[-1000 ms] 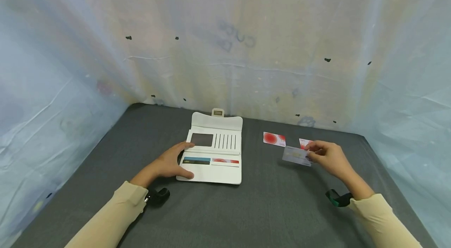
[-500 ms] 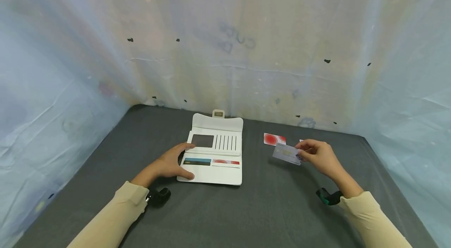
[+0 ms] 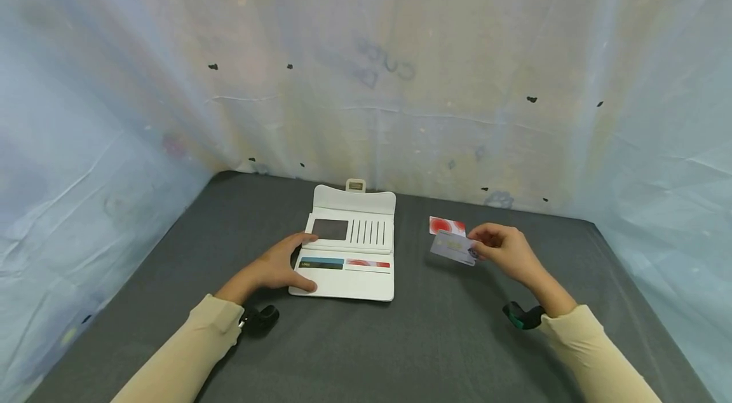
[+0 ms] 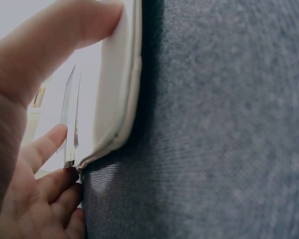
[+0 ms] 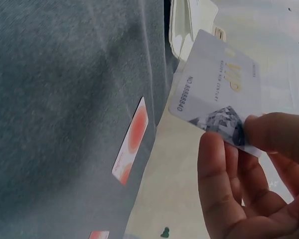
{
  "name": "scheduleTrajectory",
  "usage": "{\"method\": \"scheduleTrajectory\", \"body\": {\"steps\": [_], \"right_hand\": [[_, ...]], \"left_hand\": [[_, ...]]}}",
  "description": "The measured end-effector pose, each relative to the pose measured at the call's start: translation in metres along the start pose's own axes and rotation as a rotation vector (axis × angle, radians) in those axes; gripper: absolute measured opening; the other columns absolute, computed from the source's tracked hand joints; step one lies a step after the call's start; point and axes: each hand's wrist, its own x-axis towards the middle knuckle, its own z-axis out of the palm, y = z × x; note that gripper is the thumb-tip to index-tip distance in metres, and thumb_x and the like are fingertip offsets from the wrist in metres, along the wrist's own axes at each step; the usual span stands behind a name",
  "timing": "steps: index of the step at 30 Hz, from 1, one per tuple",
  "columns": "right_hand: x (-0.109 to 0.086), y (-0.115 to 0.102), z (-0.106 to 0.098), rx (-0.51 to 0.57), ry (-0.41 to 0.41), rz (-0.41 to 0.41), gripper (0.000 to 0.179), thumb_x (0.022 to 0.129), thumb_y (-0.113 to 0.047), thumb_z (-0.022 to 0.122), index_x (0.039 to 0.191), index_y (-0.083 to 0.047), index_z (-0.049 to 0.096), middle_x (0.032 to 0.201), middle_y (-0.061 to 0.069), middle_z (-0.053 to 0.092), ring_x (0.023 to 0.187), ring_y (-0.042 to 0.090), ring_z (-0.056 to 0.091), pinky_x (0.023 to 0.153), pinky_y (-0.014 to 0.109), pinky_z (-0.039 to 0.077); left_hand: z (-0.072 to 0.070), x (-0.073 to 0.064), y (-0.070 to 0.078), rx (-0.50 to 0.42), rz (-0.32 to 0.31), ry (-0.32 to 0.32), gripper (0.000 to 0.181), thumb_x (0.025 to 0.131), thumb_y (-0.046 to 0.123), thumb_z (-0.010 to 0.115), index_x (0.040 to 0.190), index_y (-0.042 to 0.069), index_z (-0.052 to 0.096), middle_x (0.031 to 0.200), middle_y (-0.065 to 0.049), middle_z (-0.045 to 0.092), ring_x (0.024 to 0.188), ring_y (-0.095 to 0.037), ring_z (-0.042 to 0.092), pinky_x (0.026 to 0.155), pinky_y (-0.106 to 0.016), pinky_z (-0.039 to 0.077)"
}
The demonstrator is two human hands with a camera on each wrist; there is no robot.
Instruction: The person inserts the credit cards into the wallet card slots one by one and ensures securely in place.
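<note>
A white wallet (image 3: 354, 289) lies unfolded on the dark cloth, with a blue-and-black card (image 3: 321, 263) and a red-and-white card (image 3: 368, 263) tucked in its lower pockets. My left hand (image 3: 279, 264) rests at its left side, thumb on the lower panel and index finger on the upper one. In the left wrist view the other fingers touch the wallet's edge by the fold. My right hand (image 3: 504, 252) pinches a silvery VIP card (image 5: 217, 74) by one end, between thumb and fingers. That card is held above the cloth, tilted, and partly overlaps a red-and-white card (image 3: 448, 224) lying behind it.
Another red card (image 5: 98, 235) lies on the cloth, showing at the bottom of the right wrist view. Upper slots and a dark window (image 3: 330, 229) are in the wallet. A pale curtain (image 3: 434, 72) hangs close behind the table (image 3: 400, 352).
My right hand has moved left with the VIP card, from beside the far right card to in front of the nearer red one. My left hand has stayed on the wallet.
</note>
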Motion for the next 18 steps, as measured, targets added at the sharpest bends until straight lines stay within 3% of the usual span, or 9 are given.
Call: {"method": "scheduleTrajectory", "body": {"steps": [4,10,18], "right_hand": [[0.005,-0.004,0.004,0.039,-0.015,-0.033,0.016,0.089,-0.008,0.068,0.104,-0.006,0.067,0.091,0.012,0.07,0.068,0.015,0.061,0.061,0.023,0.053],[0.014,-0.011,0.012,0.09,-0.058,-0.078,0.016,0.089,-0.007,0.068,0.105,-0.007,0.067,0.081,0.01,0.068,0.063,0.012,0.061,0.062,0.031,0.055],[0.022,-0.022,0.029,0.18,-0.098,-0.105,0.017,0.088,-0.001,0.067,0.105,-0.001,0.067,0.091,0.017,0.067,0.071,0.025,0.069,0.067,0.037,0.058]], "left_hand": [[0.001,0.001,-0.001,0.006,0.006,0.0,0.101,0.061,0.044,0.089,0.144,0.013,0.042,0.148,-0.017,0.041,0.136,-0.038,0.038,0.105,-0.058,0.034],[0.0,0.0,-0.001,0.007,0.001,0.005,0.1,0.06,0.044,0.089,0.144,0.013,0.042,0.148,-0.017,0.041,0.136,-0.038,0.038,0.105,-0.058,0.034],[-0.001,-0.001,0.003,0.007,-0.012,-0.004,0.1,0.061,0.043,0.089,0.144,0.013,0.042,0.149,-0.017,0.04,0.137,-0.039,0.037,0.105,-0.059,0.034]]}}
